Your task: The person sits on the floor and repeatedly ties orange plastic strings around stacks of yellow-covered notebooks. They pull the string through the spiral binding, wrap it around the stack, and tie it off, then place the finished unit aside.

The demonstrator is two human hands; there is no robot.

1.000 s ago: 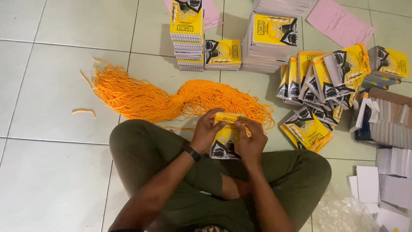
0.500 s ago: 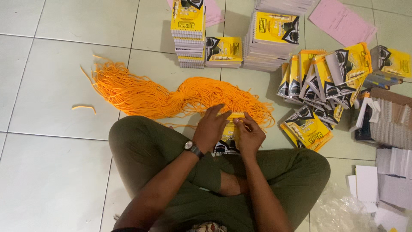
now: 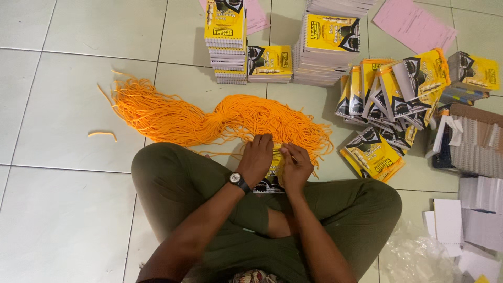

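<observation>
Booklet (image 3: pixel 272 175) (yellow and black) is gripped by both hands, left (image 3: pixel 257 160) and right (image 3: pixel 296 169), beside orange cords (image 3: pixel 209 120).

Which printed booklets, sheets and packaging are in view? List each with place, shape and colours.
Booklet under both hands: yellow and black.
Spiral-bound stacks at top: tall, yellow-black covers.
Loose booklets at right: leaning pile, yellow-black.
Pink sheets top right: flat rectangles.
Clear plastic wrap bottom right: crumpled.

Floor (image 3: pixel 68 94): large pale glossy tiles with thin dark grout lines, evenly lit from above. Pink paper sheets (image 3: pixel 414 26) lie flat at the far right corner.
</observation>
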